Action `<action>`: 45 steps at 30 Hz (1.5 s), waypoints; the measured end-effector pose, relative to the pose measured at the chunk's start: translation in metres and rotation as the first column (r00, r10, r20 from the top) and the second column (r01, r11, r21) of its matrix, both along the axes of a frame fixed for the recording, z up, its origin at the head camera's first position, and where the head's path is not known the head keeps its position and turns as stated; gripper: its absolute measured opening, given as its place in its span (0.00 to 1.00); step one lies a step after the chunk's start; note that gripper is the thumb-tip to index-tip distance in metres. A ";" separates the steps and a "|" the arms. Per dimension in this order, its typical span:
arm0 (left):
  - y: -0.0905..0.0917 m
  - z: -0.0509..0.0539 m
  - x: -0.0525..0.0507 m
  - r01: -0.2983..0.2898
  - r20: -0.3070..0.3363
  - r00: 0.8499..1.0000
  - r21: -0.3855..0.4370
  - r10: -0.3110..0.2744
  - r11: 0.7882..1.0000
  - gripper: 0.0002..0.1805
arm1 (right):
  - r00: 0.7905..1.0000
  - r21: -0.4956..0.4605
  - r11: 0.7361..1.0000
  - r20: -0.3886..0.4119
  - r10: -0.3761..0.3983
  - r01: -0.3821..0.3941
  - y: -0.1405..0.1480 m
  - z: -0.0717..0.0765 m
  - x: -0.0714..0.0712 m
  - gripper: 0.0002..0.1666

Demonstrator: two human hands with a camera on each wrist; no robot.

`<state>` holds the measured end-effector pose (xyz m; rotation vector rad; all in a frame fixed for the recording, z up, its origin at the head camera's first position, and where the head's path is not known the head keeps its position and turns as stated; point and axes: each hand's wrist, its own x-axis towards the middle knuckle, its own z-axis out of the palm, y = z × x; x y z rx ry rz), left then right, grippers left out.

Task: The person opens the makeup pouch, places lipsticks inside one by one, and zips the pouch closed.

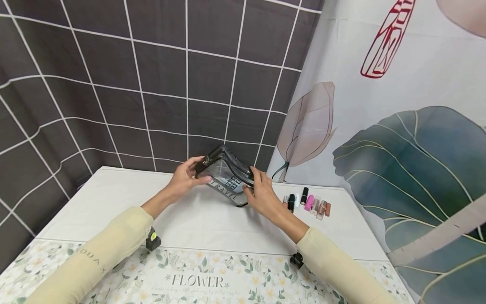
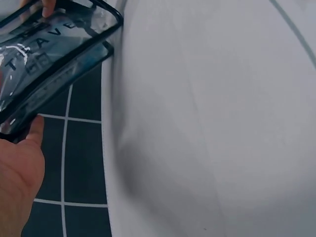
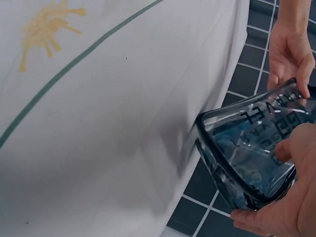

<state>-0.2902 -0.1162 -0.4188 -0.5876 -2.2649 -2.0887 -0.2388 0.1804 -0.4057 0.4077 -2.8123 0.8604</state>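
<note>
Clear plastic with black trim forms a pouch (image 1: 218, 177) printed TRAVEL, held tilted near the back edge of a white surface (image 1: 114, 192); whether its lowest corner touches down is unclear. Both hands grip it, fingers curled round its edges: the left hand (image 1: 186, 175) has the left end, thumb on the printed face, and the right hand (image 1: 262, 192) has the right end.

Only the head view shows a cluster of small tubes (image 1: 309, 202), black, white, pink, clear and brownish, lying just beyond the right hand. It alone also takes in the cream sleeves (image 1: 110, 245), the leaf-patterned cloth (image 1: 414, 160) at right and the word FLOWER on the surface's floral front band (image 1: 201, 280). Dark cloth with a white grid (image 1: 157, 67) hangs behind.

From the right wrist, the pouch's depth is visible, with the right thumb on the lettering and fingers beneath; a yellow splash-shaped print (image 3: 49, 27) appears on white fabric. From the left wrist, one left finger shows against the pouch's lower edge, while little of the right hand is visible.
</note>
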 end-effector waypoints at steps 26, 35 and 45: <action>0.021 0.023 -0.005 -0.004 -0.114 0.993 -0.042 -0.001 0.999 0.41 | 0.997 -0.064 0.997 -0.064 0.037 -0.041 0.012 0.029 -0.015 0.57; 0.024 0.022 -0.004 0.008 -0.129 0.992 -0.022 -0.011 1.000 0.43 | 0.938 -0.080 0.982 -0.319 0.137 -0.170 -0.003 0.064 -0.025 0.37; 0.027 0.023 -0.002 0.025 -0.153 0.988 0.018 -0.021 1.000 0.41 | 0.926 0.035 0.977 -0.313 0.212 -0.211 -0.032 0.100 -0.033 0.17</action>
